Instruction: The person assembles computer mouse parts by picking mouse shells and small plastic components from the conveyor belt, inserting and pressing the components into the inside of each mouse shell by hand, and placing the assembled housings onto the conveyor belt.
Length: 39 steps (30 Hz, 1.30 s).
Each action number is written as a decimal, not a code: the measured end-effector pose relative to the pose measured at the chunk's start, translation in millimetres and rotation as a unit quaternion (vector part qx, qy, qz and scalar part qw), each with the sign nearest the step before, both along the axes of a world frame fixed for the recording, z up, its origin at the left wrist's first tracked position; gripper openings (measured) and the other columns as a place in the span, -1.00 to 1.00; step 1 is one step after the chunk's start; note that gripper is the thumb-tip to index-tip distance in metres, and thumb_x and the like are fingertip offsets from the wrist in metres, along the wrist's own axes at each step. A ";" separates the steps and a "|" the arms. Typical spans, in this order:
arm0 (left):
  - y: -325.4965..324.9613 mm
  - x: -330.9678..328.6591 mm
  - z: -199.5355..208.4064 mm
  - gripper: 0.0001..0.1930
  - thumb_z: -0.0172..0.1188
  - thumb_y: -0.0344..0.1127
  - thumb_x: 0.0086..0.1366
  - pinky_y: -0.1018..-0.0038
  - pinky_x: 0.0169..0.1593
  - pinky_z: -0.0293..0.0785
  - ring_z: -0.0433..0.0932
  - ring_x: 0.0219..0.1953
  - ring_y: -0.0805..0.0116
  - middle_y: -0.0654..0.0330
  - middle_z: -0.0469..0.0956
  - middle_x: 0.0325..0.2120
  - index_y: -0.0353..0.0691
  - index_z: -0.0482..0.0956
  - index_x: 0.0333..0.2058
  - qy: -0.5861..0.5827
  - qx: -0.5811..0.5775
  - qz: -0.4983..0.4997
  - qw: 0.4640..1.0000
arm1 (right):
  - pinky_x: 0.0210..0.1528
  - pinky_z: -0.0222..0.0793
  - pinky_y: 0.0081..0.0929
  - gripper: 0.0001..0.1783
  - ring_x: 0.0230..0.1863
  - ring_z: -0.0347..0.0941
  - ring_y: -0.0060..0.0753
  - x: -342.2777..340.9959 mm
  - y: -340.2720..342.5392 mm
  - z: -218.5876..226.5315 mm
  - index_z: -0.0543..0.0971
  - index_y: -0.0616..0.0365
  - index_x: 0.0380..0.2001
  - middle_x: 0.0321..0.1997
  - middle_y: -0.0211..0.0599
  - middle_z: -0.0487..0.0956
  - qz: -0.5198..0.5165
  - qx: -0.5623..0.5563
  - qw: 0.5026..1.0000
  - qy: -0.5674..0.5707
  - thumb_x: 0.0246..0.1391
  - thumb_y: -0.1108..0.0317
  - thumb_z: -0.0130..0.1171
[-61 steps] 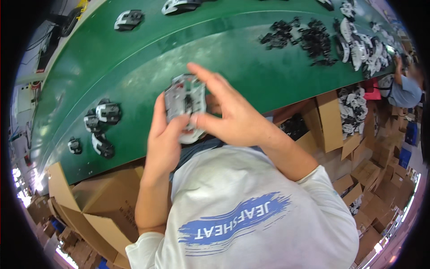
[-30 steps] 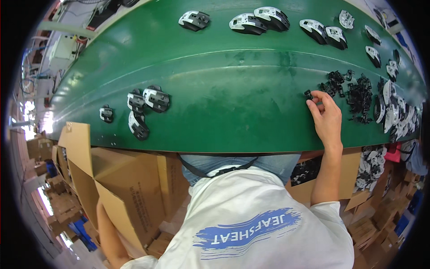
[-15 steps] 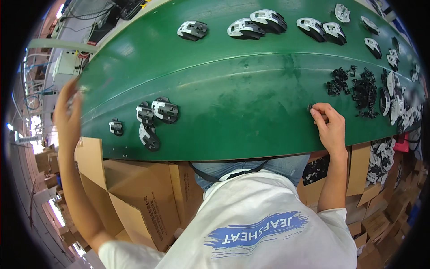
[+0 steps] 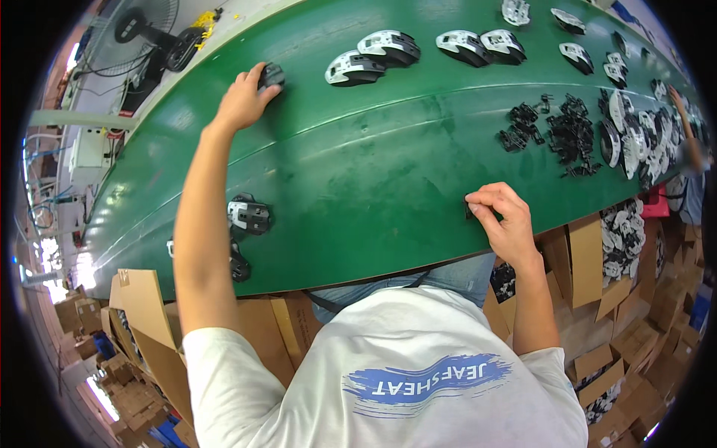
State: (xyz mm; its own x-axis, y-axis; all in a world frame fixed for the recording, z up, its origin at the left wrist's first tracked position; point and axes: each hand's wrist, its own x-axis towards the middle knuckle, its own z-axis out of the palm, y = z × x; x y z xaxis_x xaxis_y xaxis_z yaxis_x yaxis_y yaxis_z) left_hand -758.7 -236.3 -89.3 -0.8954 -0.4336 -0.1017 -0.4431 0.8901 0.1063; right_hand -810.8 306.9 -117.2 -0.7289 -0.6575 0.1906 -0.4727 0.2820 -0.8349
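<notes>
At the table's far left, my left hand [image 4: 245, 99] reaches out and has its fingers around the near end of a dark computer mouse shell [image 4: 273, 77]. My right hand [image 4: 508, 218] hovers over the near part of the table, thumb and fingertips pinching a small black plastic part [image 4: 469, 210]. Right of centre, beyond that hand, lie loose piles of similar black parts [image 4: 571, 134]. Several white-and-black mouse shells [image 4: 390, 47] stand along the far side. Near my left forearm sits another mouse shell [image 4: 249, 214], with others partly hidden by the arm.
The green table [image 4: 358, 172] curves across the view. A heap of white shells [image 4: 635, 142] lies at the right, where another person's arm [image 4: 683, 119] reaches in. Cardboard boxes [image 4: 142, 306] stand against the near edge. A fan [image 4: 142, 33] is at the far left.
My left hand has swung from the left edge to the far mouse shell and taken hold of it. The right hand still pinches the black part. The view has shifted.
</notes>
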 end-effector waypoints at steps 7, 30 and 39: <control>150.5 40.2 35.0 -0.43 -0.19 0.01 0.72 0.07 0.45 0.41 0.52 0.36 0.10 0.08 0.52 0.34 -0.25 0.34 0.46 0.375 0.781 0.044 0.498 | -0.24 0.57 -0.52 -0.80 -0.31 0.64 -0.52 -0.1 -58.8 26.7 0.76 0.20 -0.17 -0.20 -0.28 0.76 0.067 -0.207 0.974 -0.068 0.12 0.60 0.47; 319.4 114.3 35.2 -0.39 -0.36 0.12 0.74 0.17 0.45 0.35 0.45 0.39 0.32 0.20 0.48 0.36 -0.10 0.31 0.48 0.199 0.897 0.110 0.380 | -0.01 0.42 -0.28 -0.68 -0.30 0.59 -0.33 11.9 -75.3 70.8 0.73 -0.02 -0.27 -0.30 -0.51 0.75 0.132 -0.112 0.953 0.248 -0.17 0.47 0.57; 321.8 122.7 19.5 -0.37 -0.40 0.02 0.73 0.08 0.49 0.36 0.44 0.43 0.11 0.05 0.39 0.44 -0.27 0.23 0.52 0.239 0.941 0.035 0.237 | 0.10 0.47 -0.32 -0.65 -0.08 0.63 -0.36 23.8 -67.7 78.6 0.71 0.12 -0.02 -0.08 -0.32 0.72 0.100 -0.134 0.981 0.100 0.10 0.45 0.49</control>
